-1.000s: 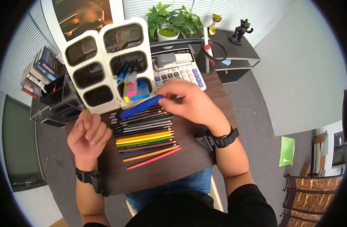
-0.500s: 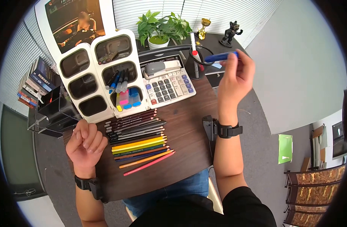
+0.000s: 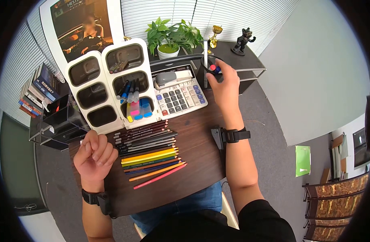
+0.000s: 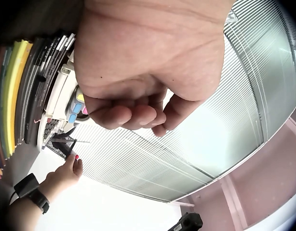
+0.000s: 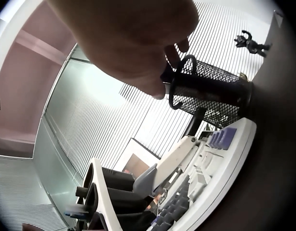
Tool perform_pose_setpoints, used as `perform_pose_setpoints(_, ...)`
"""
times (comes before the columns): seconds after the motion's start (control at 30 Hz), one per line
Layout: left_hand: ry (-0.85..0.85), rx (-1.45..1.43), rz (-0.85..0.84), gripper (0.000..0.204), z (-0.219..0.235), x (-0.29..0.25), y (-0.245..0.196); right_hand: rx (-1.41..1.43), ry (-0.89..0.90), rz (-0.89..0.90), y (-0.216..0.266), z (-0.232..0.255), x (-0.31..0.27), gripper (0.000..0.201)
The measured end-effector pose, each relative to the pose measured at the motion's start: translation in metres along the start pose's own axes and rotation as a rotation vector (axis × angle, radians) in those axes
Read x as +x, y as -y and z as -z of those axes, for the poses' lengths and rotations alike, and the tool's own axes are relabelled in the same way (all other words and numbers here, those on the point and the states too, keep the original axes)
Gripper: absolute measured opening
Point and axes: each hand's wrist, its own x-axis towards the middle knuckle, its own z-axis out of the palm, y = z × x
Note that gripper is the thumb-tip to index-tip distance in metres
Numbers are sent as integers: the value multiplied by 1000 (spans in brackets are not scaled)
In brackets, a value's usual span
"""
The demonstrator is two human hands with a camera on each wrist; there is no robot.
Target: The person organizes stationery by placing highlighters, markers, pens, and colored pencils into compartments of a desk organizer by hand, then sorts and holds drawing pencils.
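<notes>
The right hand (image 3: 227, 86), nearer, has its fingertips beside the blue pen (image 3: 218, 69) at the cup's (image 5: 215, 72) mouth, grip unclear; the left hand (image 3: 95, 159), well apart, is loosely curled, empty.

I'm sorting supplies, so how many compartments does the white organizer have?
6: upper left, middle left, lower left, upper right, middle right and lower right. None looks hidden.
</notes>
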Motion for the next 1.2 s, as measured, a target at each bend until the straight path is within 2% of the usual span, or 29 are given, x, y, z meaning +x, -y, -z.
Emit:
perform_pose_setpoints(0.23,-11,15,17,17,-2,0,2,-2,-17,2,-7,-6,2,33)
perform_pose_setpoints(0.3,-7,13,25,17,-2,0,3,99,-60,-43,-5,-5,4,25)
perform_pose_setpoints(0.43,35,16,36,17,-2,2,2,239,-153,-171,8,5,8,25)
perform_pose_setpoints(0.63,28,24,52,17,0,2,4,217,-39,-260,-4,8,27,30)
perform_pose_setpoints(0.73,8,25,56,17,1,3,3,173,246,-274,-16,13,61,34)
perform_pose_setpoints(0.77,11,24,53,17,1,3,3,173,244,-270,-21,10,70,34)
perform_pose_setpoints(0.83,-21,6,39,18,1,3,4,371,337,-264,-30,2,79,34)
perform_pose_setpoints(0.87,-20,5,36,18,2,3,5,349,297,-184,-33,-2,79,37)
perform_pose_setpoints(0.9,-7,7,41,18,2,2,5,350,297,-178,-35,-6,77,37)
perform_pose_setpoints(0.97,4,10,37,18,3,1,4,441,82,-219,-38,-14,65,39)
perform_pose_setpoints(1.0,3,8,37,18,2,1,4,307,-35,-235,-45,-18,58,36)
perform_pose_setpoints(1.03,3,6,38,18,2,1,3,206,-124,-249,-31,-8,49,29)
perform_pose_setpoints(1.1,6,3,39,19,1,2,2,133,-219,-266,-19,2,28,23)
perform_pose_setpoints(1.2,24,-6,53,18,-1,4,3,304,-144,-344,31,28,9,18)
